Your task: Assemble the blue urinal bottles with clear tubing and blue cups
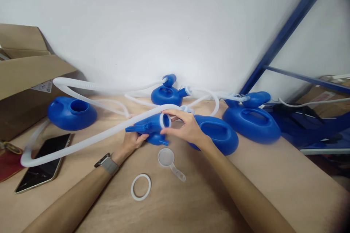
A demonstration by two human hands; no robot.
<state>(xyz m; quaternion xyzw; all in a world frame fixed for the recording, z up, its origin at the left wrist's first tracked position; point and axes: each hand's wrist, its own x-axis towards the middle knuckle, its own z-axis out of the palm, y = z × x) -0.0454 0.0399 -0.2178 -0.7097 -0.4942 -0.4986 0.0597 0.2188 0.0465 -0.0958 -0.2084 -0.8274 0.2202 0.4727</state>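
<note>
Left fingers [142, 138] seemingly support blue fitting [152, 123].

Tabletop [298, 174]: pale tan. Nearer the wearer than the hands [188, 127]: white ring [132, 188], flat; translucent disc with handle [166, 157]. Left of the hands: dark-screened phone [41, 174]; wide-mouthed blue bottle [60, 116]. Beyond the hands: rear blue bottle [165, 98]. Right of the hands: adjacent blue bottle [231, 138]; outer blue bottle [246, 127].

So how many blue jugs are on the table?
4: left jug by the cardboard box, back jug near the wall, middle jug beside the right hand, right jug at the table's right side. Others may be hidden.
</note>
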